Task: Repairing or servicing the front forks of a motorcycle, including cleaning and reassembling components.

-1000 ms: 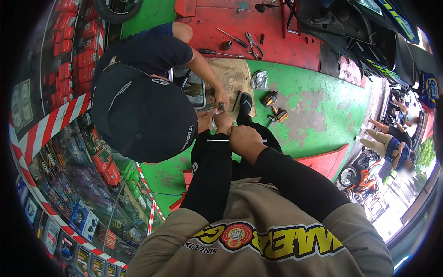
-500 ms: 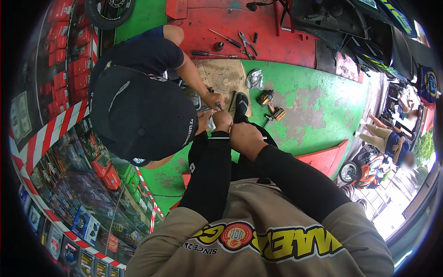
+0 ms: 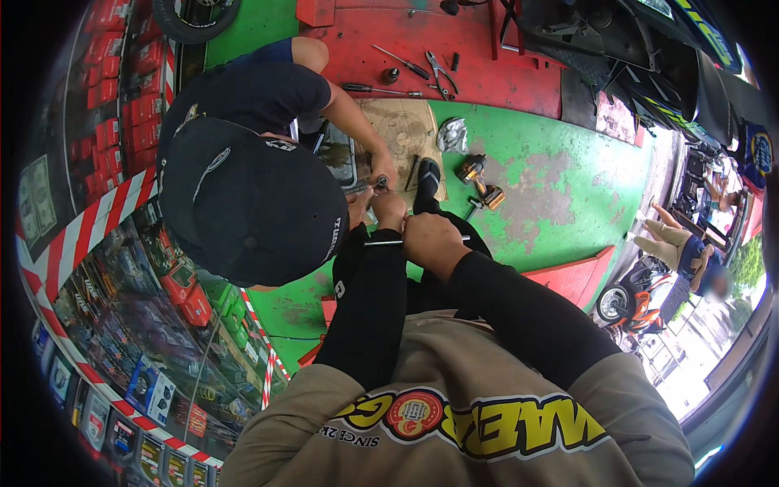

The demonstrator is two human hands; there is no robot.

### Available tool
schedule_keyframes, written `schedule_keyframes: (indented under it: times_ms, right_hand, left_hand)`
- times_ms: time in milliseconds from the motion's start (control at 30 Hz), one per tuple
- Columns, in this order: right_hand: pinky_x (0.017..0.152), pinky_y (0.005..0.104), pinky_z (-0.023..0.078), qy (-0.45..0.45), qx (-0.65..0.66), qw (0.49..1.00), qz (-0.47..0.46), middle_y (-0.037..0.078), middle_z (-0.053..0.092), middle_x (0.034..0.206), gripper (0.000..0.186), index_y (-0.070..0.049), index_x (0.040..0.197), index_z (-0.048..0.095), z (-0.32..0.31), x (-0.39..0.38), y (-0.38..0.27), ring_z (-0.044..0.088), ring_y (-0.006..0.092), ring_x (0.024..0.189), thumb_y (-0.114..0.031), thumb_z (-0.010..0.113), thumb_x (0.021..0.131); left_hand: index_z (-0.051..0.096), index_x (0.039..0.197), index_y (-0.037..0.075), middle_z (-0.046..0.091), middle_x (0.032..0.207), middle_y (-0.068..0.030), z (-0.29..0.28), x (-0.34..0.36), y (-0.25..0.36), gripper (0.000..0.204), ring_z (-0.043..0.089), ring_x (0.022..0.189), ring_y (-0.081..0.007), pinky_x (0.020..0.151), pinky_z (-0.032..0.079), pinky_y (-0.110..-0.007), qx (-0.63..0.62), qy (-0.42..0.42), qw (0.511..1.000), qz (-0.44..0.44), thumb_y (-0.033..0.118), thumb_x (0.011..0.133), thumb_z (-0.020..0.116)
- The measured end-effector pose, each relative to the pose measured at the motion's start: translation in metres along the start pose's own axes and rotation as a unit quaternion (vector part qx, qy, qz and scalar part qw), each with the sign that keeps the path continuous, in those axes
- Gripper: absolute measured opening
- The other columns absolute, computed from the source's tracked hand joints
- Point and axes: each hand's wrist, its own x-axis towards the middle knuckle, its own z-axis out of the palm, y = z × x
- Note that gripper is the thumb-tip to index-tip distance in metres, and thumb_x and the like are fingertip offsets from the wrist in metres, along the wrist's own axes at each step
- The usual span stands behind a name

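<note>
My right hand [image 3: 434, 243] is closed around a long steel bar [image 3: 383, 242], which crosses over my left wrist. My left hand [image 3: 389, 208] is closed beside it on something I cannot make out, mostly hidden by the fingers. A co-worker in a dark cap [image 3: 243, 195] bends in from the left, both hands [image 3: 383, 166] meeting just beyond my left hand at a small metal part [image 3: 380, 182]. A dark metal tray [image 3: 333, 154] lies under the co-worker's arm, on a stained cardboard sheet [image 3: 393, 130].
A yellow power drill [image 3: 479, 183], crumpled silver material [image 3: 452, 134] and pliers [image 3: 438, 73] with screwdrivers lie about the green floor [image 3: 535, 178] and red platform [image 3: 357, 32]. A motorbike [image 3: 633, 49] stands upper right, stocked display cases [image 3: 138, 325] line the left, and people [image 3: 682, 252] are at the right.
The co-worker's hand moved down and left half a second ago and is now back higher at the small metal part. My hands have barely moved.
</note>
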Motion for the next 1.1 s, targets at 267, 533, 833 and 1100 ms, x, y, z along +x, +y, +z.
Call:
schedule_keyframes:
  times_ms: [267,533,833,1100]
  right_hand:
    - [0.08,0.0485,0.057,-0.011,-0.023,0.998,-0.064,0.021,0.073,0.093,0.028,-0.002,0.097,0.073,0.006,-0.01,-0.019,0.072,0.0385,0.089,-0.02,0.053,0.091]
    - [0.08,0.0484,0.057,-0.006,-0.013,0.999,-0.029,0.022,0.073,0.093,0.029,-0.002,0.096,0.073,0.008,-0.004,-0.01,0.072,0.0386,0.089,-0.021,0.052,0.092]
    - [0.081,0.0475,0.058,-0.018,-0.045,0.997,-0.057,0.021,0.073,0.094,0.029,-0.002,0.099,0.074,0.003,-0.006,-0.018,0.072,0.0381,0.089,-0.02,0.052,0.091]
    - [0.08,0.0479,0.058,-0.032,-0.038,0.998,-0.045,0.021,0.073,0.095,0.03,-0.002,0.1,0.073,0.008,-0.008,-0.024,0.072,0.0381,0.09,-0.021,0.051,0.093]
  left_hand:
    - [0.071,0.086,-0.002,0.071,0.069,-0.0132,-0.004,-0.009,-0.045,0.024,0.071,0.06,-0.0264,0.055,0.055,-0.04,-0.445,0.065,0.889,-0.091,0.013,0.091,0.054]
    - [0.072,0.07,0.001,0.073,0.072,-0.0151,-0.05,-0.036,0.0,0.032,0.072,0.061,-0.0281,0.053,0.055,-0.042,-0.301,0.095,0.941,-0.122,0.012,0.092,0.052]
    - [0.061,0.076,0.002,0.065,0.062,-0.0145,-0.013,-0.031,-0.028,0.026,0.065,0.05,-0.0312,0.045,0.05,-0.048,-0.695,0.037,0.703,-0.147,0.013,0.096,0.047]
    - [0.069,0.073,0.002,0.072,0.071,-0.0145,-0.024,-0.029,-0.037,0.028,0.069,0.055,-0.0296,0.047,0.051,-0.044,-0.211,0.036,0.977,-0.015,0.01,0.092,0.051]
